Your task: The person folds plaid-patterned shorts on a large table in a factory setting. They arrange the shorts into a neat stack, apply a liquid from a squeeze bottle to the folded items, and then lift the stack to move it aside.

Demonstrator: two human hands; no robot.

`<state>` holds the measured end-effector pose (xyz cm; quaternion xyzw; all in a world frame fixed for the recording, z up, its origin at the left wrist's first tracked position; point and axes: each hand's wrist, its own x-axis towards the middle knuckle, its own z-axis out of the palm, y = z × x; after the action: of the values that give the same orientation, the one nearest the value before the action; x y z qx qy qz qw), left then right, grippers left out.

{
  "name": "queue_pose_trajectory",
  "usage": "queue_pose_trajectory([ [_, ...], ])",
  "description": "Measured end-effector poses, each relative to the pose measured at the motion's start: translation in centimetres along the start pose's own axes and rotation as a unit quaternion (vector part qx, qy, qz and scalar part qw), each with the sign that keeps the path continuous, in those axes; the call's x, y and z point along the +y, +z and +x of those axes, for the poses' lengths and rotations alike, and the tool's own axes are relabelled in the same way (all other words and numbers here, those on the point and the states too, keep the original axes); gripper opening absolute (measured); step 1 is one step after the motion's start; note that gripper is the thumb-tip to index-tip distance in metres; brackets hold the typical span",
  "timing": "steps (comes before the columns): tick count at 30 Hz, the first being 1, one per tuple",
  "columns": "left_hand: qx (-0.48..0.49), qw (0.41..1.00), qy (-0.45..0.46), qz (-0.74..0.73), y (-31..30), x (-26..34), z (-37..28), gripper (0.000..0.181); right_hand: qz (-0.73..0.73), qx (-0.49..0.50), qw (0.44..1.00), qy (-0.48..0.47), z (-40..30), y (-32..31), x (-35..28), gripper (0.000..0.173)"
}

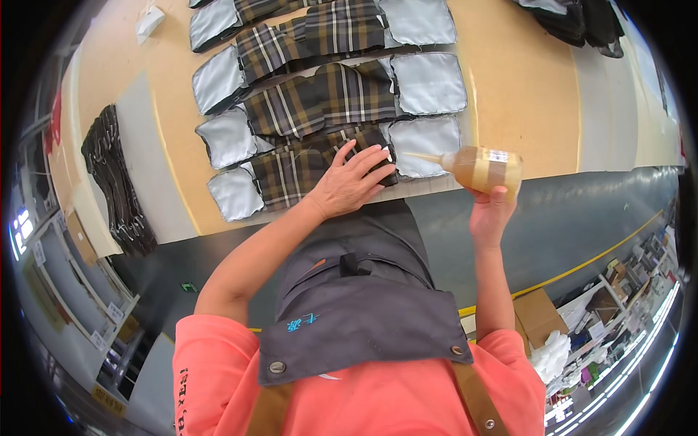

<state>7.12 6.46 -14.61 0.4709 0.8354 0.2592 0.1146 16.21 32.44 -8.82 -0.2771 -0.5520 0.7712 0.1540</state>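
Note:
My left hand (349, 182) lies on the nearest plaid fabric piece (286, 177), fingers spread near its right end. That piece is brown, black and white, with a pale lining panel (235, 196) at its left end and another pale lining panel (428, 136) at its right. My right hand (491, 215) grips a translucent squeeze bottle (485, 169) of amber liquid, tilted on its side. The bottle's thin nozzle (422, 157) points left, over the right panel and close to a small white spot at the plaid's edge. Whether the tip touches cloth I cannot tell.
Several similar plaid pieces (349, 95) lie in a row up the worktable (523, 109). A dark fabric stack (117, 185) hangs over its front edge at left; more dark cloth (583, 24) sits at the far right. Cluttered shelving (611, 310) stands behind me on the right.

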Motion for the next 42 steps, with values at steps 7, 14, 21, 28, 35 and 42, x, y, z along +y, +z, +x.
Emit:
queue_pose_trajectory([
  [7,-0.007,0.999,-0.014,0.033,0.3,-0.8,-1.2,0.048,-0.092,-0.07,0.992,-0.043,-0.1,1.7,1.4,0.082],
  [14,0.002,0.999,-0.03,0.008,0.6,-0.5,-1.5,0.049,-0.101,-0.12,0.986,-0.047,0.7,2.7,2.2,0.077],
  [21,0.01,0.999,-0.04,0.01,0.8,-0.4,-1.7,0.048,-0.101,-0.106,0.989,-0.029,0.3,1.8,1.6,0.077],
  [28,0.008,0.999,-0.043,0.015,0.8,-0.4,-1.8,0.047,-0.111,-0.114,0.987,-0.028,0.3,1.4,1.7,0.077],
  [35,0.01,0.999,-0.041,0.016,0.9,-0.3,-1.6,0.047,-0.101,-0.091,0.99,-0.049,0.6,1.5,2.8,0.074],
  [42,0.023,0.998,-0.05,0.011,0.9,0.0,-1.9,0.052,0.012,-0.045,0.997,0.064,0.0,-0.2,2.6,0.066],
])
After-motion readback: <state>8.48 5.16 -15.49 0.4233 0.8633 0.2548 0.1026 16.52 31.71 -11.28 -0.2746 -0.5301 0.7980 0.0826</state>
